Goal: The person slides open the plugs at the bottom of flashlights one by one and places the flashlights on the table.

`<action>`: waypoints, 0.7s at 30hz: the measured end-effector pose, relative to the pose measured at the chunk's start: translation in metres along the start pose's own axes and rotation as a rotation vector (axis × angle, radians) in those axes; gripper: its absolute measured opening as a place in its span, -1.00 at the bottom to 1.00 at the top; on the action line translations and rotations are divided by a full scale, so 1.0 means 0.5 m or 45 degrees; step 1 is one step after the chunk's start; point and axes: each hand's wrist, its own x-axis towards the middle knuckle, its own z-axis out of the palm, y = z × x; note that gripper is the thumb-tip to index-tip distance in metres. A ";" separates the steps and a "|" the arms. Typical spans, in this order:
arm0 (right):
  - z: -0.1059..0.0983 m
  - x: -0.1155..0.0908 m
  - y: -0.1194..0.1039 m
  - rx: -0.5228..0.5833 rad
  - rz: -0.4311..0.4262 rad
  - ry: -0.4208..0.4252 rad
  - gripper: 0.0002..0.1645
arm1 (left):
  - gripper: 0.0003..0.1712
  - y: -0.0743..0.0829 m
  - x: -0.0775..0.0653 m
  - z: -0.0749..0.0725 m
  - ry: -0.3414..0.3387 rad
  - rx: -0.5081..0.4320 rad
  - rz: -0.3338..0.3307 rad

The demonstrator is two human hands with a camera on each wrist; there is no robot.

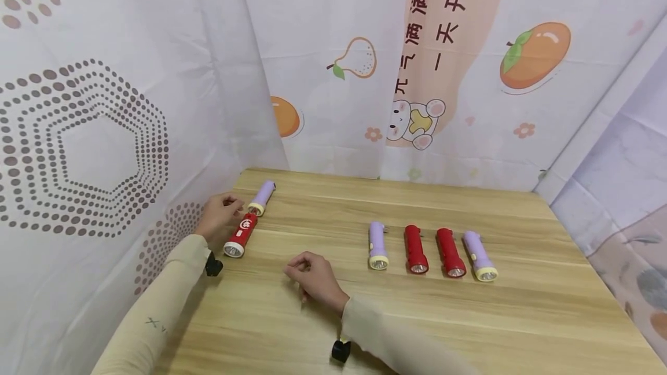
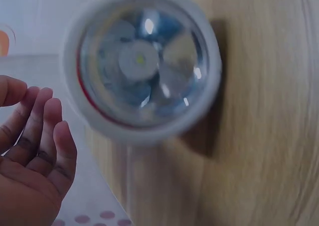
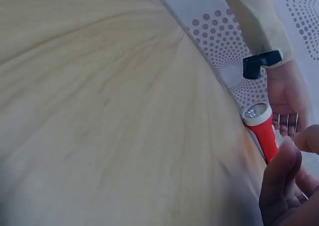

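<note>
My left hand [image 1: 220,214] hovers just left of a red flashlight with a white head [image 1: 242,234], its fingers loosely bent and holding nothing. Behind that flashlight lies a purple one with a yellow rim [image 1: 263,194], its head close to the red one's tail. In the left wrist view the red flashlight's white-rimmed lens [image 2: 139,60] fills the upper middle, and the left fingers [image 2: 44,117] are apart from it. My right hand [image 1: 318,280] hangs over the middle of the table, fingers loosely curled around nothing. The right wrist view shows the same red flashlight [image 3: 264,135] beyond my right fingers.
On the right side of the wooden table [image 1: 417,323] stretches a row: a purple flashlight [image 1: 377,245], a red one [image 1: 416,247], another red one [image 1: 450,252] and another purple one [image 1: 479,254]. Printed curtains [image 1: 323,109] enclose the table at the back and sides.
</note>
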 end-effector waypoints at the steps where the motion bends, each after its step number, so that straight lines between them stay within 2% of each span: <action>1: 0.006 0.004 0.001 0.000 0.005 0.005 -0.83 | -0.64 -0.006 -0.001 -0.003 0.004 0.006 0.001; 11: 0.064 0.038 0.006 0.011 0.068 0.063 -0.85 | -0.68 -0.048 -0.001 -0.012 -0.045 0.012 -0.079; 21: 0.123 0.110 -0.019 -0.089 0.104 0.137 -0.72 | -0.63 -0.059 0.011 -0.017 -0.128 -0.017 -0.142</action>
